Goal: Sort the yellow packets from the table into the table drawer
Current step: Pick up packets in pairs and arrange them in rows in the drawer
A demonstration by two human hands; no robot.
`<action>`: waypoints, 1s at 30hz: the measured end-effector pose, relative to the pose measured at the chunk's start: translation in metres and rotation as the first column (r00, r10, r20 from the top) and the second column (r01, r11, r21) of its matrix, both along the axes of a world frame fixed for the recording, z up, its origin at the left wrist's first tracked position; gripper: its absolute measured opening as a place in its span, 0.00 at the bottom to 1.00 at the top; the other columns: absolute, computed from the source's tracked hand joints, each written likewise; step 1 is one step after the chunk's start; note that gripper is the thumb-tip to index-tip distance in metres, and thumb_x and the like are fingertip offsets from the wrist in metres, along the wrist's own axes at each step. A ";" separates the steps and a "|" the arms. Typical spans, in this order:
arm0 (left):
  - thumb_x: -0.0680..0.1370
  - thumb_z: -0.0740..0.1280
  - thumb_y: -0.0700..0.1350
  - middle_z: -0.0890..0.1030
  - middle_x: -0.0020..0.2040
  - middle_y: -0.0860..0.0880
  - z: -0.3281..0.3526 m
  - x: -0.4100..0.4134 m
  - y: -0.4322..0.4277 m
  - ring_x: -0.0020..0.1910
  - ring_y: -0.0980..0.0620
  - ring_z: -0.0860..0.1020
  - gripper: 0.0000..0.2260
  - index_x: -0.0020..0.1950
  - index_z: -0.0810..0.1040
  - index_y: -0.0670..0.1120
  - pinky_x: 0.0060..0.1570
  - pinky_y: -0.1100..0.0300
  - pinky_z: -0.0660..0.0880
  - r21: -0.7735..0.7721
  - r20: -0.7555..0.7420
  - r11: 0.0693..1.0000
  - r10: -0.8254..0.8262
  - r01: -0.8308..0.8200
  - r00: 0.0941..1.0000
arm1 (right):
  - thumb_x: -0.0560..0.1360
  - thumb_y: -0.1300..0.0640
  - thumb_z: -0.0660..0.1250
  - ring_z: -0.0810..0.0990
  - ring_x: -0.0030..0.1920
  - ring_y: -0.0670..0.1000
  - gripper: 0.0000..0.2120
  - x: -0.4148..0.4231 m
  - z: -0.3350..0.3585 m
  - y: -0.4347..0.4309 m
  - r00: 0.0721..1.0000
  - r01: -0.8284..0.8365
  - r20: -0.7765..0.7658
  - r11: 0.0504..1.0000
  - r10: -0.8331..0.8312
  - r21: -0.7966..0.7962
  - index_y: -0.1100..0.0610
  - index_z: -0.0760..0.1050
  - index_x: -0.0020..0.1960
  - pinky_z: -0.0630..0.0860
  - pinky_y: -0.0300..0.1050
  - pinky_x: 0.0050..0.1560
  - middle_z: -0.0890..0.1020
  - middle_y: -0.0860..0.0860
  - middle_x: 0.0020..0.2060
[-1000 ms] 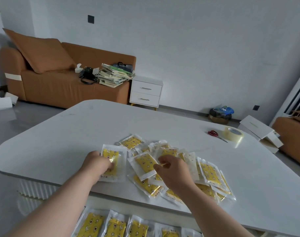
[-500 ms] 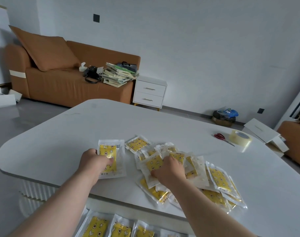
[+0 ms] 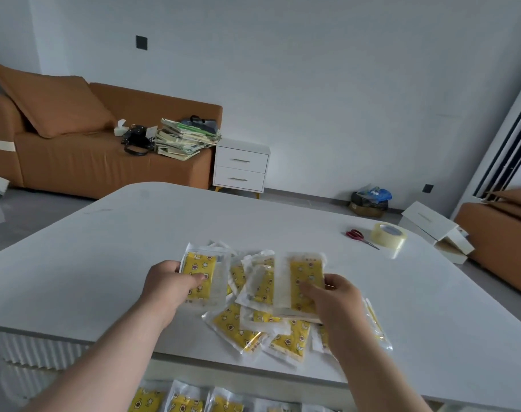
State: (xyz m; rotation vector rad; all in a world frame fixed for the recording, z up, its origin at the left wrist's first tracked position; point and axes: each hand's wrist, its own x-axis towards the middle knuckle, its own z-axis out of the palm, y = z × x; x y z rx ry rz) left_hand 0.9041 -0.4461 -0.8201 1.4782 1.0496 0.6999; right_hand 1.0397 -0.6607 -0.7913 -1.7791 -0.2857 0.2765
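Head cam, fwd-down, close over table (image 3: 134, 248) near edge.

Packets (image 3: 254, 295): clear wrap, bright yellow inside, printed with small stars and house shapes in white and dark outline. Same pattern on the packet (image 3: 200, 275) in the left hand (image 3: 167, 285). Bench (image 3: 164, 230): plain white, ribbed white side. Beyond the right hand (image 3: 339, 301): red-handled scissors (image 3: 361, 237), pale yellowish tape roll (image 3: 389, 234). Sofa (image 3: 98, 150) orange-brown; wall (image 3: 312, 69) white.
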 end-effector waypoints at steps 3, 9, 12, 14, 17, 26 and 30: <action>0.72 0.76 0.39 0.84 0.43 0.45 0.001 0.021 -0.014 0.43 0.45 0.81 0.06 0.46 0.82 0.44 0.36 0.59 0.72 -0.026 0.009 0.997 -0.071 0.071 0.997 | 0.69 0.62 0.76 0.85 0.38 0.59 0.06 0.016 0.002 -0.025 0.996 0.052 -0.071 0.997 -0.048 0.050 0.56 0.81 0.44 0.83 0.59 0.42 0.86 0.55 0.36; 0.70 0.77 0.43 0.83 0.41 0.45 -0.020 0.071 -0.051 0.43 0.45 0.81 0.09 0.44 0.80 0.42 0.42 0.56 0.75 0.047 -0.154 0.977 -0.197 0.207 0.968 | 0.69 0.64 0.76 0.85 0.40 0.60 0.06 0.040 0.005 -0.048 0.991 0.111 -0.088 0.986 -0.101 0.125 0.61 0.80 0.44 0.81 0.53 0.45 0.86 0.59 0.40; 0.70 0.75 0.50 0.81 0.37 0.49 -0.030 0.085 -0.060 0.38 0.49 0.80 0.09 0.39 0.78 0.46 0.37 0.58 0.73 0.256 -0.337 0.926 -0.184 0.278 0.924 | 0.69 0.65 0.75 0.85 0.42 0.60 0.06 0.047 0.004 -0.056 0.990 0.125 -0.085 0.983 -0.114 0.136 0.60 0.80 0.43 0.82 0.52 0.46 0.85 0.59 0.40; 0.70 0.71 0.56 0.81 0.42 0.50 -0.031 0.091 -0.063 0.43 0.48 0.79 0.12 0.43 0.78 0.48 0.40 0.57 0.75 0.374 -0.478 0.875 -0.102 0.307 0.872 | 0.69 0.64 0.75 0.85 0.42 0.60 0.05 0.053 0.004 -0.063 0.988 0.144 -0.079 0.980 -0.134 0.137 0.60 0.80 0.43 0.82 0.54 0.49 0.86 0.58 0.40; 0.72 0.67 0.60 0.80 0.54 0.47 -0.027 0.099 -0.063 0.55 0.44 0.77 0.20 0.54 0.78 0.46 0.50 0.54 0.76 0.441 -0.631 0.823 0.000 0.358 0.776 | 0.70 0.65 0.75 0.85 0.42 0.59 0.05 0.062 0.008 -0.073 0.985 0.166 -0.075 0.975 -0.156 0.148 0.60 0.80 0.44 0.82 0.53 0.48 0.86 0.58 0.40; 0.72 0.71 0.49 0.80 0.51 0.47 -0.022 0.108 -0.063 0.49 0.45 0.79 0.18 0.57 0.75 0.43 0.38 0.58 0.72 0.293 -0.587 0.907 -0.080 0.304 0.806 | 0.71 0.66 0.74 0.84 0.42 0.58 0.05 0.064 0.013 -0.079 0.978 0.194 -0.113 0.966 -0.176 0.170 0.61 0.79 0.45 0.81 0.53 0.48 0.85 0.57 0.40; 0.72 0.73 0.45 0.79 0.51 0.46 -0.017 0.110 -0.065 0.48 0.46 0.77 0.23 0.64 0.71 0.42 0.37 0.57 0.72 0.171 -0.544 0.953 -0.120 0.250 0.831 | 0.72 0.66 0.73 0.84 0.41 0.57 0.05 0.064 0.012 -0.085 0.976 0.205 -0.106 0.967 -0.191 0.152 0.60 0.79 0.44 0.80 0.50 0.43 0.85 0.56 0.40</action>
